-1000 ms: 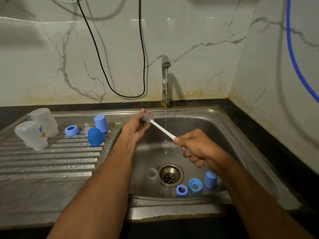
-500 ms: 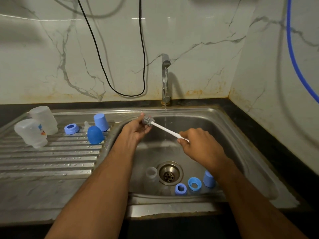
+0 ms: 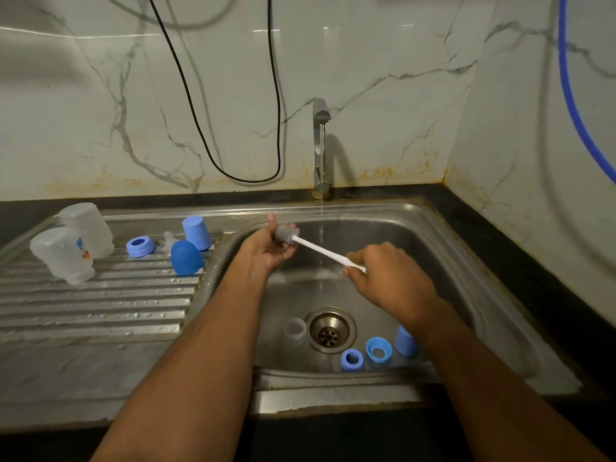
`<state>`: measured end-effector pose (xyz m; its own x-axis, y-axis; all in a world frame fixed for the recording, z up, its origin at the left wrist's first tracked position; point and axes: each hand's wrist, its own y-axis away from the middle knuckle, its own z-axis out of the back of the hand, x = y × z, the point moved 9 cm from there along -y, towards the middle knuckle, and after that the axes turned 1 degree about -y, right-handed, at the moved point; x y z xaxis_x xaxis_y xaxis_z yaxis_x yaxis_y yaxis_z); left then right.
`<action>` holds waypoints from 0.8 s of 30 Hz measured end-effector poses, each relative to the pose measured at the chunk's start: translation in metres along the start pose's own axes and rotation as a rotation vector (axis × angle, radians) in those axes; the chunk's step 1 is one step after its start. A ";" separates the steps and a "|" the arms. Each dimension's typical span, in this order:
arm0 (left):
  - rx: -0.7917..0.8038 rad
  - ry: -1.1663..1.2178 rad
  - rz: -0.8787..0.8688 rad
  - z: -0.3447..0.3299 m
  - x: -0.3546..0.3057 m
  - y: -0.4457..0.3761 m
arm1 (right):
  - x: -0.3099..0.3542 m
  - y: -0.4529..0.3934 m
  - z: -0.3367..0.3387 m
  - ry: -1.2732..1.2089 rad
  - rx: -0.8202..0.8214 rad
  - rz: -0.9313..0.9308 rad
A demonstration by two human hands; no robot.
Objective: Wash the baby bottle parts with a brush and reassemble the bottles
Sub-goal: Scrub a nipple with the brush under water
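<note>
Looking nearest first, the sink (image 3: 466,261) floor carries a row of parts at about six o'clock from the drain (image 3: 330,330): a blue ring (image 3: 352,359), a second blue collar (image 3: 378,349) just beside it, and a blue cap (image 3: 405,341) partly tucked under the right forearm. A clear small ring (image 3: 295,328) sits at nine o'clock, just beside the drain. Up a level, the right hand (image 3: 390,278) has its fingers curled around the white handle of the brush (image 3: 320,251). The shaft runs up toward ten o'clock, and its grey bristled head lies in the left hand (image 3: 270,248), which cups it with fingers curled; whether a small part is tucked inside that palm, I cannot tell. A thin stream of water drops from the tap (image 3: 320,145) at twelve o'clock, falling between the two hands. Out on the drainboard (image 3: 100,301) at nine o'clock: a blue dome cap (image 3: 185,258), a blue cup (image 3: 196,232) behind it, a clear nipple (image 3: 169,240), a blue screw ring (image 3: 140,246), and two clear bottles (image 3: 71,245) upside down.
</note>
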<state>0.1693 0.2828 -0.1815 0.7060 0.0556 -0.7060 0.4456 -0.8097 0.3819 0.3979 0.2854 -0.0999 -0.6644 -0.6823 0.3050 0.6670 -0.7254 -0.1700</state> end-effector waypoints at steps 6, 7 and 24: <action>0.096 0.130 -0.081 -0.018 -0.012 -0.005 | -0.011 -0.002 -0.022 -0.623 0.111 -0.196; 0.113 0.145 -0.087 -0.019 -0.012 -0.004 | -0.014 0.003 -0.033 -0.825 0.195 -0.308; 0.022 0.261 -0.194 -0.012 -0.021 -0.003 | -0.008 0.028 -0.039 -1.255 0.597 -0.503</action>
<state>0.1598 0.2910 -0.1601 0.7279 0.3558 -0.5862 0.5754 -0.7819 0.2399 0.4083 0.2670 -0.1434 -0.3505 0.3728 0.8592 0.7037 -0.5006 0.5042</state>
